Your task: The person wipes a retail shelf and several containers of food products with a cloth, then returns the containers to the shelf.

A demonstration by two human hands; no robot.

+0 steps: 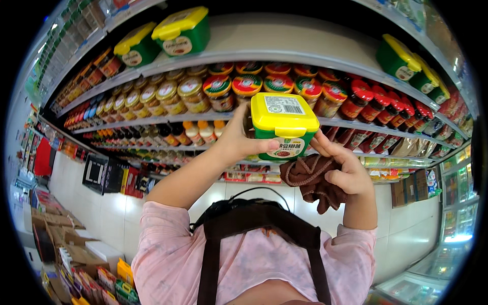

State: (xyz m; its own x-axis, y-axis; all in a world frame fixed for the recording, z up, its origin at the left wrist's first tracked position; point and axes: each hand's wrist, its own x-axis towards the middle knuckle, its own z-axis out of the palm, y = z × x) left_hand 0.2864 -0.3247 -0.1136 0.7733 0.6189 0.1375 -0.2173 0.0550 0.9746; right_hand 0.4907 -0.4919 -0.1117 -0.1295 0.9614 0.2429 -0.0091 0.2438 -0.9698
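Note:
In front of the shelves I hold up a green plastic tub with a yellow lid (285, 119). My left hand (245, 140) grips the tub by its left side, the thumb lying across the front below the lid. At the tub's right lower edge is my right hand (345, 170), its fingertips touching the tub. A brown cloth with a pale stitched edge (312, 178) is bunched in that hand and hangs beneath the tub. The fingers behind the tub are hidden.
Similar tubs stand on the upper shelf (284, 46), at left (182, 38) and right (401, 63). Below are rows of glass jars (193, 94), red-lidded jars (356, 99) and bottles (203, 133). A black crate (101, 174) and cardboard boxes (410, 188) sit on the floor.

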